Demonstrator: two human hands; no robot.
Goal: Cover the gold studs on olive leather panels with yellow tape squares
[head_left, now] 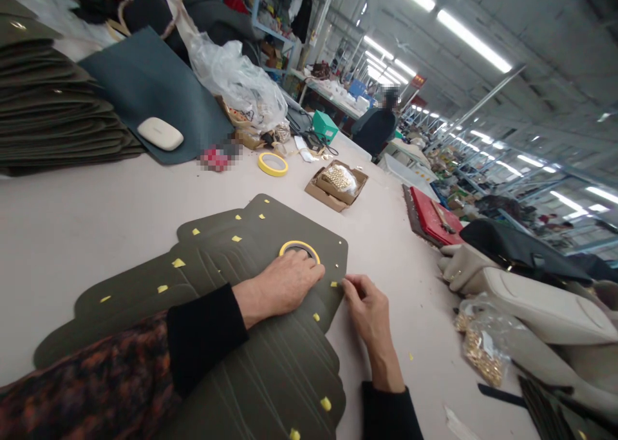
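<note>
Overlapping olive-green leather panels [294, 218], dotted with small yellow tape pieces, lie fanned out on the table before me. On the top panel sits a roll of yellow tape [286, 245]. My left hand [284, 281] is closed over the near side of this roll, its fingers curled and partly hiding it. At the panel's right edge is my right hand [369, 308], with thumb and forefinger pinched on the edge beside a small yellow tape piece [334, 284]. The other fingers of that hand are bent inward.
A second yellow tape roll [273, 164] and a cardboard box of gold hardware [338, 183] lie beyond the panels. Stacked dark panels [53, 105] rise at left. Bagged gold fittings [485, 356] and pale bags [541, 298] are at right. A person [376, 127] sits farther back.
</note>
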